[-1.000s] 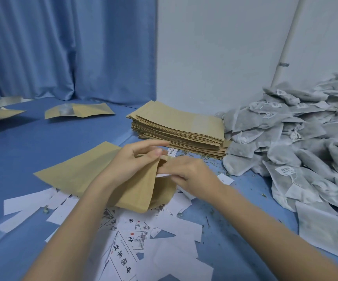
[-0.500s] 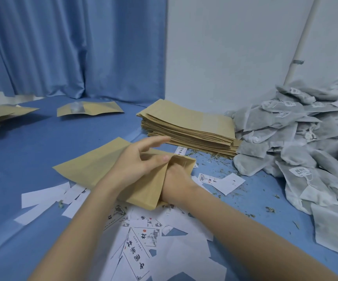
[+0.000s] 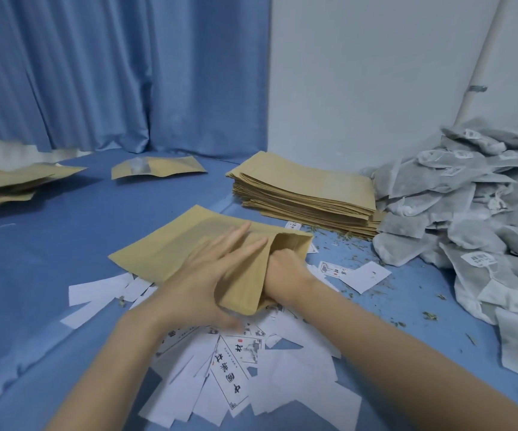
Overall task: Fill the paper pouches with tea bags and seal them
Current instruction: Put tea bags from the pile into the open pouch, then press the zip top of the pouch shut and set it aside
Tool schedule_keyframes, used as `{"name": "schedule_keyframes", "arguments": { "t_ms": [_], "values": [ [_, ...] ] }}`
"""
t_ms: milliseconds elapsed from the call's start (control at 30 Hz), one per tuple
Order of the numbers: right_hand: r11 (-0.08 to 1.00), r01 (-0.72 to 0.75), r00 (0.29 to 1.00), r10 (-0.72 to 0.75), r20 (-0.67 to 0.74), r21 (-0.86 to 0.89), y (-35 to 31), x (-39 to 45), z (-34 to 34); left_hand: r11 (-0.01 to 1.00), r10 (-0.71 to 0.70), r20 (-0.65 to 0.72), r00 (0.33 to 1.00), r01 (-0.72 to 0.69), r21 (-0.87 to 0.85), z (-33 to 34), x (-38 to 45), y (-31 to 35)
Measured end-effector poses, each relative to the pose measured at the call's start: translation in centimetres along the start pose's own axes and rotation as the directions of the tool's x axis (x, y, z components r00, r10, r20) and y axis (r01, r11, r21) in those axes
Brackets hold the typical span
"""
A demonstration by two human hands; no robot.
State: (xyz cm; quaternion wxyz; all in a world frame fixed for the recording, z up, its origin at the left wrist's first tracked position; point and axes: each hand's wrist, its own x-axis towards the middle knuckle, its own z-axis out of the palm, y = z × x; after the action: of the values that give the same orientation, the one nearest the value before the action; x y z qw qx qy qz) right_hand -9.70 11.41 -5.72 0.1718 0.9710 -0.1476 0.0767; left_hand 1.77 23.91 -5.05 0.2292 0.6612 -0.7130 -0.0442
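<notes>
Tan paper pouch (image 3: 170, 253) lies flat mid-surface, mouth gaping toward the right. Stack of empty pouches (image 3: 306, 191) sits behind it. Grey tea bags (image 3: 469, 213) are heaped far right, touching the stack, white tags showing.

We see a blue curtain (image 3: 96, 73) hanging at the back left, beside a white wall (image 3: 360, 82) with a pale pipe (image 3: 481, 66) running up it. On the blue surface (image 3: 33, 259) white paper slips (image 3: 282, 377) lie scattered, some printed, with loose tea crumbs (image 3: 345, 241) nearby.
</notes>
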Motion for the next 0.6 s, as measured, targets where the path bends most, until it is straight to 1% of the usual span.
{"name": "schedule_keyframes", "arguments": {
  "t_ms": [33, 100, 167, 200, 233, 333, 433, 500, 567, 600],
  "values": [
    [0.996, -0.025, 0.998, 0.020, 0.059, 0.081, 0.3, 0.4, 0.9, 1.000, 0.024, -0.076, 0.997, -0.024, 0.002, 0.3, 0.0, 0.1],
    [0.954, -0.071, 0.988, 0.026, 0.154, 0.292, 0.7, 0.6, 1.2, 0.997, 0.057, -0.209, 0.976, -0.065, -0.034, 0.7, -0.1, 0.1],
    [0.904, -0.076, 0.990, 0.018, 0.141, 0.421, 1.4, 0.5, 0.5, 0.993, 0.065, -0.284, 0.956, -0.091, -0.078, 0.7, -0.1, 0.0],
    [0.888, -0.078, 0.991, 0.019, 0.133, 0.454, 2.0, 0.4, -0.1, 0.990, 0.076, -0.313, 0.947, -0.109, -0.089, 0.7, 0.1, 0.1],
    [0.893, -0.077, 0.991, 0.021, 0.130, 0.443, 2.7, 0.4, -0.6, 0.987, 0.086, -0.341, 0.936, -0.128, -0.100, 0.6, 0.3, 0.2],
    [0.951, -0.033, 0.999, 0.020, 0.045, 0.309, 4.5, 0.3, -2.7, 0.972, 0.088, -0.421, 0.903, -0.171, -0.163, -0.2, 1.4, 1.3],
    [0.971, -0.030, 0.999, 0.021, 0.041, 0.239, 5.8, 0.0, -5.1, 0.955, 0.118, -0.501, 0.858, -0.236, -0.179, -1.7, 2.7, 2.6],
    [0.965, -0.034, 0.999, 0.040, -0.016, 0.260, 6.9, -0.5, -7.1, 0.939, 0.144, -0.558, 0.817, -0.291, -0.184, -3.0, 3.6, 3.7],
    [0.935, -0.051, 0.980, 0.113, -0.161, 0.350, 8.5, -1.2, -9.5, 0.927, 0.106, -0.631, 0.768, -0.305, -0.216, -4.6, 4.4, 4.7],
    [0.906, -0.048, 0.954, 0.167, -0.249, 0.421, 9.4, -1.7, -10.9, 0.915, 0.058, -0.662, 0.747, -0.305, -0.264, -5.5, 4.9, 5.2]
  ]
}}
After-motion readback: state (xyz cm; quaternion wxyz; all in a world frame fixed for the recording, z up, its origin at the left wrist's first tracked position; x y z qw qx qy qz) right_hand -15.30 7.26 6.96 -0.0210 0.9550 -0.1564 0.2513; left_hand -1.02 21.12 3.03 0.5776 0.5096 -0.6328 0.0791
